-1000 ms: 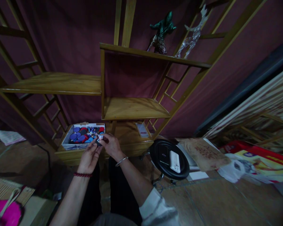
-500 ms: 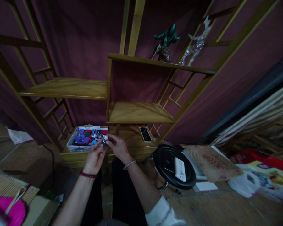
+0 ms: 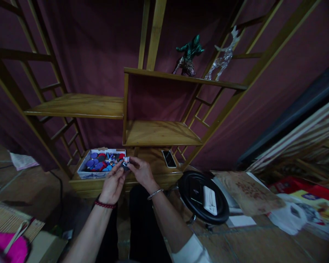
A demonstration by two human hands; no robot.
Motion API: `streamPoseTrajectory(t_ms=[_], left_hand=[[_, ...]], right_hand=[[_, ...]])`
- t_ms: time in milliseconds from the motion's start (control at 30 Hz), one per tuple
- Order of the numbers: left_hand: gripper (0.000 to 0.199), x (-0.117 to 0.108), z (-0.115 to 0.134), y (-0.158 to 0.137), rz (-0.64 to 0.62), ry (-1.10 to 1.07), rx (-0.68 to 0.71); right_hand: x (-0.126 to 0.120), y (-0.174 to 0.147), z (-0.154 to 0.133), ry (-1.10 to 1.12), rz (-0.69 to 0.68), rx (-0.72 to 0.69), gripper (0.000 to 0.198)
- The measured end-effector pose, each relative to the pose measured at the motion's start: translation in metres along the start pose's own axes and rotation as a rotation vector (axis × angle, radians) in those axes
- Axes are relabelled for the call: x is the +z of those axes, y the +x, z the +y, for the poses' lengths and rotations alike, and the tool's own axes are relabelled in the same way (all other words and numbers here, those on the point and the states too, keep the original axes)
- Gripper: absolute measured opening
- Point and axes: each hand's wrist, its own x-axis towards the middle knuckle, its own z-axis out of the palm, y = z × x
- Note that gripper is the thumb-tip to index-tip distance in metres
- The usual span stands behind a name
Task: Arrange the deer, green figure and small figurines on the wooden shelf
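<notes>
A small figurine [image 3: 126, 160] with a pale head and a dark round base is held between both hands. My left hand [image 3: 113, 186] grips its base from the left with the fingertips. My right hand [image 3: 143, 174] pinches it from the other side with thumb and fingers. Just behind and left of the hands is a white patterned box [image 3: 94, 174] that stands on the lowest shelf. Inside it lie several purple, blue, red and black round bases [image 3: 91, 163] mixed with small figures. Fingers cover part of the held figurine.
On the wooden shelf unit [image 3: 164, 133], a green figure [image 3: 190, 54] and a clear deer ornament [image 3: 223, 58] stand high up. A phone [image 3: 169, 159] lies on the lowest board. To my right, a black stool [image 3: 186, 179] carries a white case [image 3: 210, 200] and a dark box.
Both hands have shifted slightly to the right with the figurine, a little farther from the box. The whole view has tilted slightly, so the shelves sit lower in the picture.
</notes>
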Motion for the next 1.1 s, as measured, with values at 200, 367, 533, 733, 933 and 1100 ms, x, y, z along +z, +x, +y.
streamPoseTrajectory(t_ms=[200, 367, 533, 733, 933, 1100], left_hand=[[0.027, 0.008, -0.001, 0.0, -0.039, 0.007, 0.007], [0.029, 0.014, -0.002, 0.001, -0.042, 0.008, 0.003], [0.029, 0.02, -0.003, 0.0, -0.038, 0.024, 0.003], [0.028, 0.029, -0.003, -0.001, -0.039, 0.046, 0.01], [0.029, 0.037, -0.003, 0.0, -0.065, 0.073, 0.015], [0.027, 0.042, -0.005, 0.003, -0.084, 0.08, 0.01]], right_hand=[[-0.009, 0.001, -0.006, -0.02, 0.0, -0.03, 0.025], [-0.013, 0.0, -0.007, -0.036, 0.035, -0.034, 0.026], [-0.019, -0.001, -0.011, -0.069, 0.017, -0.043, 0.028], [-0.028, -0.001, -0.016, -0.05, 0.025, -0.08, 0.031], [-0.037, -0.001, -0.021, -0.049, 0.002, -0.105, 0.035], [-0.042, 0.001, -0.02, -0.075, 0.007, -0.126, 0.035]])
